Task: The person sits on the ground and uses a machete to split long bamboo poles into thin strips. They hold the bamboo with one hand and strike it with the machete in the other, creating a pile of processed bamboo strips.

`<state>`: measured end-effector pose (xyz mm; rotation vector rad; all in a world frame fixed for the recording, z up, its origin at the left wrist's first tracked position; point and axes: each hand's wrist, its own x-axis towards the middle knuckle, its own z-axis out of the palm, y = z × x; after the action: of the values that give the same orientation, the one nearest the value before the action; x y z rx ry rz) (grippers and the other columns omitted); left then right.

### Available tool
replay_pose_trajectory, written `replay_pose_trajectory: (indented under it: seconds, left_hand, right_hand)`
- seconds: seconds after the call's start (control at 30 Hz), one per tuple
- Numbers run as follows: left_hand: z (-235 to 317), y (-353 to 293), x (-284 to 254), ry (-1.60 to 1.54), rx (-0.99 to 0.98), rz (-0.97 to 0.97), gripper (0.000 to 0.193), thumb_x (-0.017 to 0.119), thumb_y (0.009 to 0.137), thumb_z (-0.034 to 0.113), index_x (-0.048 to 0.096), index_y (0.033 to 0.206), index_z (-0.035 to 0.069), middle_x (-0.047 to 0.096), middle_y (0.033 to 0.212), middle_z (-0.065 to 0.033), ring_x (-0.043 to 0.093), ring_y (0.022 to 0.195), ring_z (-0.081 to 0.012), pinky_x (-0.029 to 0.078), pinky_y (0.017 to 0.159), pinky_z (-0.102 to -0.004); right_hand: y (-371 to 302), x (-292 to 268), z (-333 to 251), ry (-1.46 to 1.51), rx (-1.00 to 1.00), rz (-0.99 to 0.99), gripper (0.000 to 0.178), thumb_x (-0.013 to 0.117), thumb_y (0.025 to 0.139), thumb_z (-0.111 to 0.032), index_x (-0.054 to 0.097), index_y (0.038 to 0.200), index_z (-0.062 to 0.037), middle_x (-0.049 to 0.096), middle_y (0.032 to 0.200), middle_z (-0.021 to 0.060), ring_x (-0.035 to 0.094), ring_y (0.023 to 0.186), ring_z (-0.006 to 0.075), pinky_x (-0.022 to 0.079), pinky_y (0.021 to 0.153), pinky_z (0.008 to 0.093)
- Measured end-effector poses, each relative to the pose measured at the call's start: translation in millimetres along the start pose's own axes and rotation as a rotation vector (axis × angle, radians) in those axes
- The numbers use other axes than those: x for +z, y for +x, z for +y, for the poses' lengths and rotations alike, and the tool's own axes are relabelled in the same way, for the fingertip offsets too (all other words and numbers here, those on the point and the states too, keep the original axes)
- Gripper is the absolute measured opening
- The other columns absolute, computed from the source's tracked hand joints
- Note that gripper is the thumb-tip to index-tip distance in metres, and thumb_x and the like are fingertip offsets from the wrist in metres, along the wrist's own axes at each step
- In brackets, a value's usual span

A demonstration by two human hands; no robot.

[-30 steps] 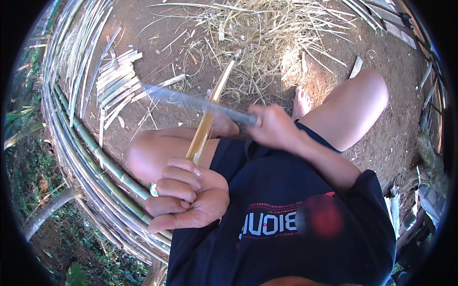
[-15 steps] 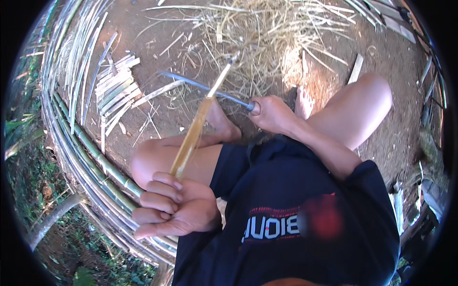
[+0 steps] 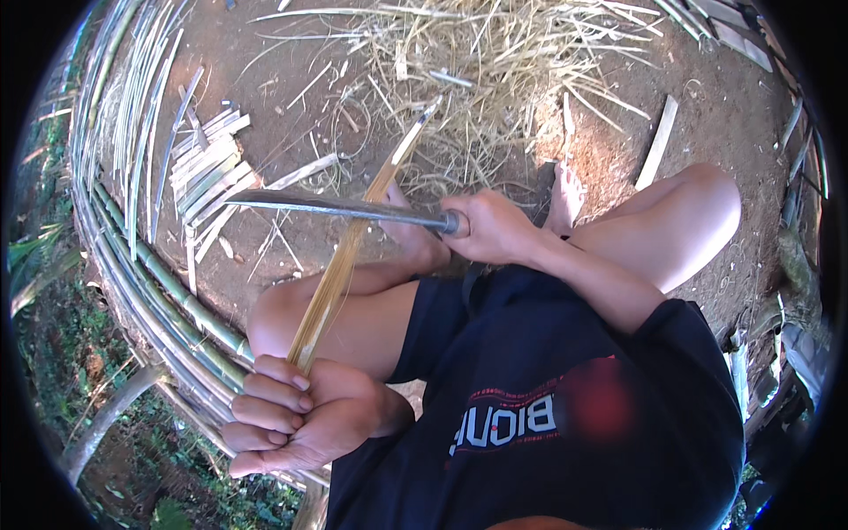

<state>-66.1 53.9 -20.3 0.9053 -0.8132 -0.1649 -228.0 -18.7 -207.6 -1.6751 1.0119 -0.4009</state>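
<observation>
My left hand (image 3: 305, 411) is closed around the near end of a bamboo strip (image 3: 329, 281), which slants up and away to the right over my bent left leg. Fine fibres show along the strip's yellowish face, and its far tip is paler. In my right hand (image 3: 496, 228) is the grey handle of a long knife, its fingers wrapped tight. The knife's blade (image 3: 340, 206) points left and crosses the strip around its middle. Whether the edge touches the strip or passes just over it, I cannot tell.
A heap of shavings (image 3: 495, 71) covers the ground ahead. Short split pieces (image 3: 212, 172) are stacked at the left, beside long thin strips (image 3: 146, 124). Bamboo poles (image 3: 168, 283) curve along the left edge. A flat slat (image 3: 657, 141) lies near my right knee.
The knife has come nearer to me along the strip, its blade now lying more level. My left hand has shifted slightly down and left with the strip.
</observation>
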Motion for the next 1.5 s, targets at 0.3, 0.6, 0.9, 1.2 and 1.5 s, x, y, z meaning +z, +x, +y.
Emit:
replay_pose_trajectory:
  seconds: [0.3,0.6,0.9,1.2,1.5]
  left_hand:
    - [-5,0,4,0.065,0.036,0.0,0.05,0.025,0.105,0.044,0.026,0.064,0.016,0.019,0.057,0.0031,0.019,0.05,-0.0095,0.021,0.05,-0.0244]
    - [-5,-13,12,0.105,0.062,0.061,0.049,0.025,0.105,0.046,0.025,0.065,0.017,0.018,0.057,0.0034,0.019,0.049,-0.0097,0.021,0.05,-0.0241]
    - [0,-17,11,0.06,0.054,-0.002,0.048,0.025,0.105,0.045,0.025,0.066,0.017,0.02,0.058,0.0034,0.019,0.05,-0.0093,0.022,0.05,-0.0245]
    - [-5,-7,11,0.097,0.056,0.038,0.046,0.028,0.105,0.042,0.026,0.066,0.017,0.018,0.06,0.0046,0.019,0.05,-0.0093,0.021,0.051,-0.0248]
    - [-11,-3,23,0.111,0.12,0.084,0.045,0.029,0.105,0.041,0.029,0.066,0.017,0.02,0.056,0.0055,0.019,0.047,-0.0081,0.022,0.047,-0.0229]
  right_hand:
    - [-3,2,-28,0.004,-0.162,0.054,0.01,0.06,0.075,-0.013,0.057,0.075,-0.0029,0.055,0.058,0.0195,0.055,0.054,0.04,0.045,0.054,0.045]
    - [-6,-9,-19,-0.001,-0.101,-0.001,0.012,0.06,0.075,-0.015,0.059,0.077,-0.0029,0.058,0.063,0.022,0.062,0.062,0.0412,0.05,0.059,0.0479]
    - [9,-10,-2,-0.018,-0.017,0.033,0.015,0.062,0.076,-0.018,0.059,0.077,-0.0032,0.058,0.061,0.0212,0.061,0.06,0.0401,0.049,0.058,0.048]
    - [39,-7,37,-0.124,0.104,0.076,0.017,0.054,0.079,-0.015,0.063,0.082,-0.0011,0.06,0.063,0.0223,0.061,0.057,0.0377,0.05,0.062,0.0493]
    - [62,-25,84,-0.218,0.409,-0.07,0.025,0.05,0.084,-0.017,0.068,0.09,-0.001,0.066,0.076,0.0248,0.067,0.072,0.0373,0.054,0.07,0.0476]
